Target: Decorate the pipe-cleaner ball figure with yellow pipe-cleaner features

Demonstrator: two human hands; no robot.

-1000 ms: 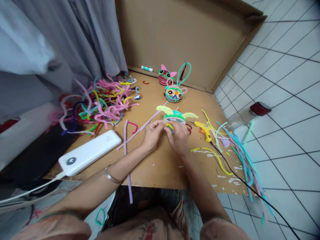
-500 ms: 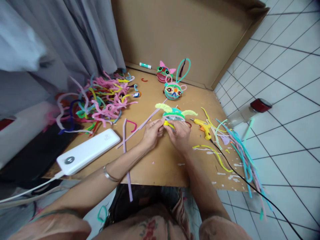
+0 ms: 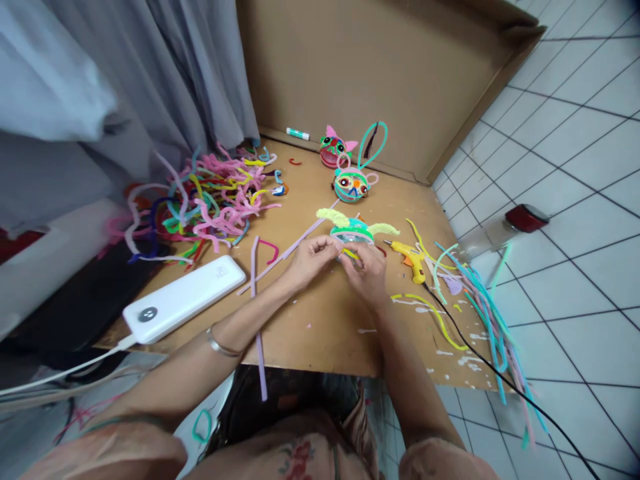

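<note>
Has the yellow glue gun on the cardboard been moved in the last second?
No. The glue gun lies in the same spot beside the yellow pipe cleaner and glue stains; only the camera shifted.

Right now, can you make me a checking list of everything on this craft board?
Surface: cardboard board, with white glue drips near its right edge.
Job's things: green figure with yellow ears; yellow pipe cleaner piece pinched between both hands.
Clutter: pile of pipe cleaners, two finished figures, glue gun, marker, loose strands.
Grips: left hand and right hand, both shut on the yellow piece.
Cables: black cord from the glue gun; white cable from the power bank.
Surroundings: grey curtain, tiled floor, jar.
</note>
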